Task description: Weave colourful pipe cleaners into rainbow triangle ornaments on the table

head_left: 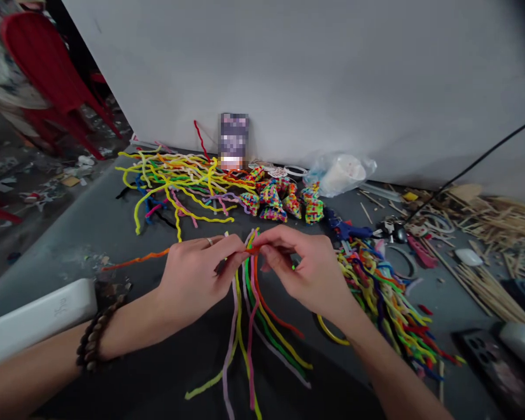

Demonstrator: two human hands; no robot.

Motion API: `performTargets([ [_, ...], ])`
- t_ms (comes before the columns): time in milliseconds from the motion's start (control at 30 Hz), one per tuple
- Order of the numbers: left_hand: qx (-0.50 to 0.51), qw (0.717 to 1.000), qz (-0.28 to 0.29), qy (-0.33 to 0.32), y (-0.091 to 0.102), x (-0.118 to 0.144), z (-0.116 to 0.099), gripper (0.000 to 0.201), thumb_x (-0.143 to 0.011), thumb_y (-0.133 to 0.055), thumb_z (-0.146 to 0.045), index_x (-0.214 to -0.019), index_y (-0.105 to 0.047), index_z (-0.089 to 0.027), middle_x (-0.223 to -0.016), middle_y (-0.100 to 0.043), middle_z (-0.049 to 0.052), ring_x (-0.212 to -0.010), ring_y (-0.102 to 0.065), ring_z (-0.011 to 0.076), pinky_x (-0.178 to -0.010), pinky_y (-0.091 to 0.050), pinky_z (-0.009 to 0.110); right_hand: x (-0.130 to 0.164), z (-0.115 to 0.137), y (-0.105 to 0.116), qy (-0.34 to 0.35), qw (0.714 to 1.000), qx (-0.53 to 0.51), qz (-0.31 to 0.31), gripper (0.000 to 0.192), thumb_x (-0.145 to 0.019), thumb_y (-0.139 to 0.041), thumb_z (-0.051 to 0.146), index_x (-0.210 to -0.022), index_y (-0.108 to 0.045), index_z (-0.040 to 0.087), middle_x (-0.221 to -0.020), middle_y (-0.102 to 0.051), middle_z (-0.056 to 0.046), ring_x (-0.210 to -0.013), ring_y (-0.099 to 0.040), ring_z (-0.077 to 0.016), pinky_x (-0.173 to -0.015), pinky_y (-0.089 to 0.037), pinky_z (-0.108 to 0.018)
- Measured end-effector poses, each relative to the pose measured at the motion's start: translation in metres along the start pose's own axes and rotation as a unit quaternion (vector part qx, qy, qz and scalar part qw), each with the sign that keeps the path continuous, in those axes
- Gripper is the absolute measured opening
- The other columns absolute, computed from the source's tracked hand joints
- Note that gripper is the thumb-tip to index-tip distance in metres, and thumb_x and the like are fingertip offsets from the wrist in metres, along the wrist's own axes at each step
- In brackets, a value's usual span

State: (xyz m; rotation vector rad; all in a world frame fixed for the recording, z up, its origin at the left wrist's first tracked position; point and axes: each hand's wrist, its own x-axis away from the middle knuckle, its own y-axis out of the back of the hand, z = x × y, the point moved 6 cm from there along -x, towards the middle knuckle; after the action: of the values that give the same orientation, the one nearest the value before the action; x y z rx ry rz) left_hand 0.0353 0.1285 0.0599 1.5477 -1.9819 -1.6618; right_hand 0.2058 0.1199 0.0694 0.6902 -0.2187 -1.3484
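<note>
Both hands meet at the middle over the dark table. My left hand (201,271) pinches an orange pipe cleaner (140,258), whose tail sticks out to the left behind my knuckles. Thumb and fingers of my right hand (304,265) close on the orange strand a little to the right. Under the fingertips, a group of pipe cleaners in lilac, yellow, green, pink (251,350) and orange fans out toward me. Their upper ends show just beyond my fingers. How the orange strand crosses the group is partly hidden by my fingers.
Loose pipe cleaners (179,186) lie at the back left, beside several multicoloured woven pieces (271,201). A blue glue gun (347,227), another pipe cleaner heap (385,309), wooden sticks (468,286) and a phone (485,356) are right. A white device (44,315) sits left.
</note>
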Motion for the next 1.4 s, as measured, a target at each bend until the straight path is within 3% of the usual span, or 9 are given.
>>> performTargets([
  [233,0.007,1.0,0.008,0.012,-0.004,0.002,0.0,0.017,-0.101,-0.057,-0.027,-0.085,-0.059,-0.022,-0.063,-0.065,-0.006,-0.054,-0.064,0.0124,-0.055,-0.038,0.023,0.002,-0.003,-0.005,-0.037,0.998,0.011,-0.045,0.01,-0.099,-0.064,0.027,-0.093,-0.071,0.022,-0.074,-0.072,0.004,-0.064,-0.067,-0.0118,-0.064,-0.047,-0.024],
  [400,0.082,0.994,0.059,0.05,-0.011,0.004,0.0,0.017,-0.099,-0.057,-0.027,-0.083,-0.054,-0.022,-0.06,-0.062,-0.007,-0.049,-0.06,0.0114,-0.053,-0.037,0.022,0.004,0.0,-0.005,0.014,0.998,0.016,-0.067,0.008,-0.099,-0.062,0.023,-0.093,-0.068,0.023,-0.081,-0.071,0.003,-0.069,-0.066,-0.0117,-0.068,-0.047,-0.024],
  [533,0.162,0.976,0.095,0.107,-0.009,-0.002,0.007,0.021,-0.098,-0.055,-0.027,-0.078,-0.054,-0.022,-0.061,-0.065,-0.005,-0.052,-0.061,0.0119,-0.051,-0.037,0.022,0.007,0.009,-0.005,0.084,0.992,0.067,-0.069,0.019,-0.094,-0.056,0.008,-0.087,-0.066,0.022,-0.077,-0.067,0.002,-0.069,-0.063,-0.0125,-0.066,-0.044,-0.025],
  [667,0.223,0.959,0.124,0.126,-0.014,-0.008,0.013,0.016,-0.091,-0.053,-0.017,-0.076,-0.052,-0.022,-0.062,-0.067,-0.005,-0.055,-0.063,0.0124,-0.054,-0.04,0.021,0.009,0.013,-0.011,0.096,0.992,0.056,-0.057,0.025,-0.088,-0.052,0.002,-0.083,-0.064,0.023,-0.078,-0.068,0.002,-0.07,-0.062,-0.0135,-0.067,-0.044,-0.026],
  [800,0.121,0.981,0.127,0.082,-0.025,0.001,0.004,0.016,-0.08,-0.053,-0.007,-0.078,-0.053,-0.023,-0.063,-0.066,-0.004,-0.053,-0.063,0.0149,-0.053,-0.036,0.024,0.009,0.002,-0.016,0.021,0.997,-0.009,-0.078,0.024,-0.078,-0.053,0.0,-0.078,-0.062,0.023,-0.073,-0.064,0.003,-0.068,-0.058,-0.0137,-0.064,-0.042,-0.026],
  [967,0.056,0.996,0.075,0.012,-0.02,0.017,-0.02,0.018,-0.087,-0.054,-0.006,-0.08,-0.053,-0.023,-0.061,-0.064,-0.004,-0.052,-0.061,0.0155,-0.054,-0.034,0.025,0.009,-0.016,-0.022,-0.056,0.991,-0.079,-0.097,0.021,-0.075,-0.053,0.003,-0.074,-0.06,0.022,-0.068,-0.059,0.004,-0.064,-0.053,-0.0131,-0.061,-0.039,-0.026],
  [1200,0.117,0.978,0.124,0.123,-0.01,-0.007,0.007,0.017,-0.093,-0.061,-0.012,-0.079,-0.057,-0.022,-0.064,-0.07,-0.005,-0.053,-0.063,0.0133,-0.053,-0.035,0.022,0.007,-0.015,-0.014,-0.012,0.992,-0.023,-0.12,0.022,-0.076,-0.054,0.002,-0.076,-0.062,0.022,-0.069,-0.062,0.004,-0.064,-0.057,-0.0133,-0.062,-0.041,-0.026],
  [1300,0.095,0.977,0.143,0.125,-0.017,-0.011,0.011,0.018,-0.088,-0.061,-0.006,-0.079,-0.058,-0.022,-0.071,-0.074,-0.003,-0.059,-0.068,0.0152,-0.054,-0.036,0.023,0.007,-0.01,-0.014,0.014,0.993,-0.033,-0.111,0.022,-0.077,-0.054,0.001,-0.076,-0.062,0.022,-0.072,-0.063,0.003,-0.065,-0.058,-0.0136,-0.063,-0.043,-0.027],
  [1400,0.102,0.978,0.155,0.1,-0.026,-0.005,0.004,0.017,-0.089,-0.061,-0.008,-0.081,-0.058,-0.022,-0.07,-0.074,-0.004,-0.059,-0.069,0.0156,-0.054,-0.037,0.023,0.004,-0.017,-0.012,-0.019,0.989,-0.082,-0.119,0.018,-0.082,-0.058,0.006,-0.076,-0.062,0.022,-0.072,-0.063,0.003,-0.064,-0.058,-0.0135,-0.06,-0.044,-0.026],
])
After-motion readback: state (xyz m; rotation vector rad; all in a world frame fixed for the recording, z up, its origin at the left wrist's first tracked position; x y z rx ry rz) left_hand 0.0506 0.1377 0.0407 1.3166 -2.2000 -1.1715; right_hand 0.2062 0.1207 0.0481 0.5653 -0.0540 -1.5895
